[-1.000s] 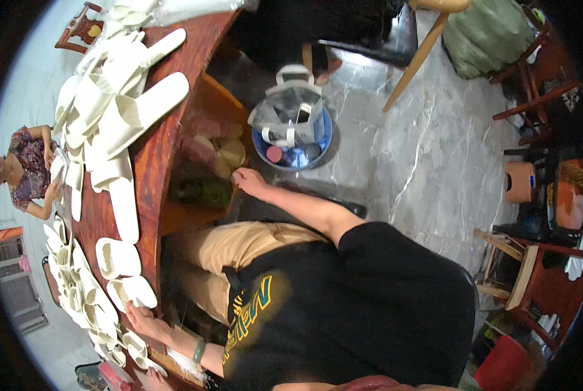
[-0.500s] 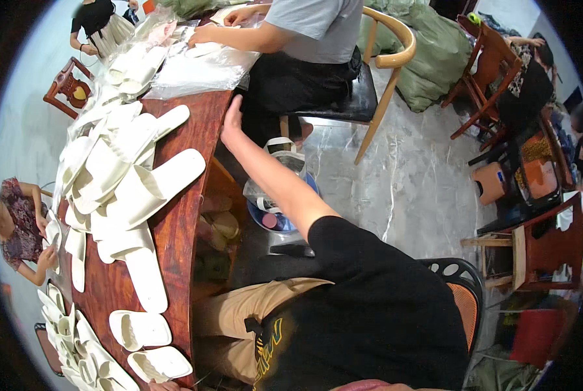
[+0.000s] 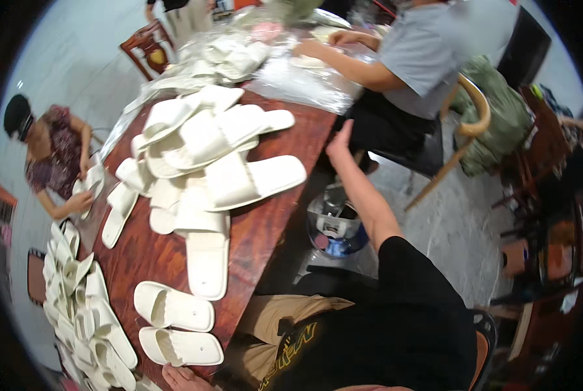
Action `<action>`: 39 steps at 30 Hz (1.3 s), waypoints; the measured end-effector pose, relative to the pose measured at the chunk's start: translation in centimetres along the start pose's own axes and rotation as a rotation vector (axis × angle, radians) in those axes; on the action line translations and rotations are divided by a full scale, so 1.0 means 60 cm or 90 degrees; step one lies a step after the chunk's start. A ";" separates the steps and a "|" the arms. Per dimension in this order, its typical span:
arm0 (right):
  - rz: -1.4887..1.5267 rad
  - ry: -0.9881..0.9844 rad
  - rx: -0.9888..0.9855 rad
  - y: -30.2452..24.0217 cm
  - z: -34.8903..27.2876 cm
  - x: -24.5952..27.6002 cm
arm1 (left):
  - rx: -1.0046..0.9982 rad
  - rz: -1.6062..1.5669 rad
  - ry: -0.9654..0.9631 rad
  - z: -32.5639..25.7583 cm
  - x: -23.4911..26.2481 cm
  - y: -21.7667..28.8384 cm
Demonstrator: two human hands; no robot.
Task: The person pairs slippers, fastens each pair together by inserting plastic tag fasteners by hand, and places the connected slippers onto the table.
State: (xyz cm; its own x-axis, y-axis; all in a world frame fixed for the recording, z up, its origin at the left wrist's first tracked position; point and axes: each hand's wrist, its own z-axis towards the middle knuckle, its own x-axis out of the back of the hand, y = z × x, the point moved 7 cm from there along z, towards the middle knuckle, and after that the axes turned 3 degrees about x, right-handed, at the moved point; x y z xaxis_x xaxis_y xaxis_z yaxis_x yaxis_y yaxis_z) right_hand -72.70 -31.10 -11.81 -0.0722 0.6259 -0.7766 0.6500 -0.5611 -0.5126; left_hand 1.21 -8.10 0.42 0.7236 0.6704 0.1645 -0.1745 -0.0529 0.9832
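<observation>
I saw my left hand (image 3: 181,376) resting flat, holding nothing, at the near edge of the dark red wooden desk (image 3: 265,228), just beside a pair of white foam slippers (image 3: 174,326). Farther off, my right hand (image 3: 339,144) lay open-fingered on the far edge, right of the heaped white slippers (image 3: 220,156), whose long axes ran toward it.

Reddish wooden table (image 3: 142,251), wooden chairs (image 3: 145,49), grey floor (image 3: 448,221).

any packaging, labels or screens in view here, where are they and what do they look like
Clear plastic bags: far end of the wooden table, crumpled, shiny, see-through.
Bagged white slippers: heaped at the far end, pale shapes under clear film.
Yellow print: on the person's black shirt, bottom centre, slanted lettering.
Label on the blue bucket: on the floor beside the table, small pale rectangle.
No screens visible.
</observation>
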 end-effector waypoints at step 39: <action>-1.590 -0.193 -0.145 -0.172 0.075 -0.266 | 0.073 -0.185 -0.001 -0.015 0.007 0.003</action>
State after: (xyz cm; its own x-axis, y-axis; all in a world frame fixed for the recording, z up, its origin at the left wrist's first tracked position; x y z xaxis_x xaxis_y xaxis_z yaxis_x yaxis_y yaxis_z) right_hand -81.69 -37.71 4.21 -0.4757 -0.3176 0.8203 -0.6795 0.7248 -0.1135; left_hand 0.85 -7.15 0.60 0.7331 0.6684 -0.1255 0.1166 0.0583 0.9915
